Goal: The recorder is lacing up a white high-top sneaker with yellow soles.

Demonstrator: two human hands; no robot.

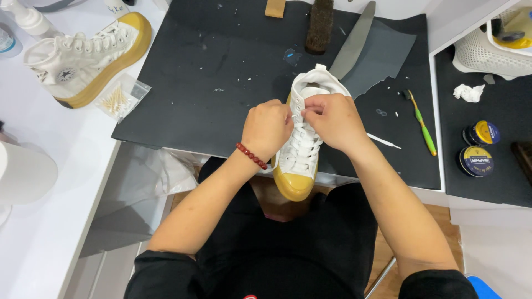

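A white high-top sneaker (302, 149) with a yellowed rubber toe stands on the front edge of a black mat (221, 72), toe pointing toward me. My left hand (267, 127), with a red bead bracelet on the wrist, and my right hand (331, 119) meet over the upper eyelets. Both pinch the white shoelace (302, 111) near the top of the tongue. One loose lace end (383, 140) trails to the right on the mat. The fingertips and the lace between them are mostly hidden.
A second matching sneaker (83, 58) lies on the white table at left beside a bag of cotton swabs (119, 99). A brush (320, 25), a grey sheet (377, 52), a green toothbrush (422, 124), two polish tins (477, 147) and a white basket (493, 50) sit nearby.
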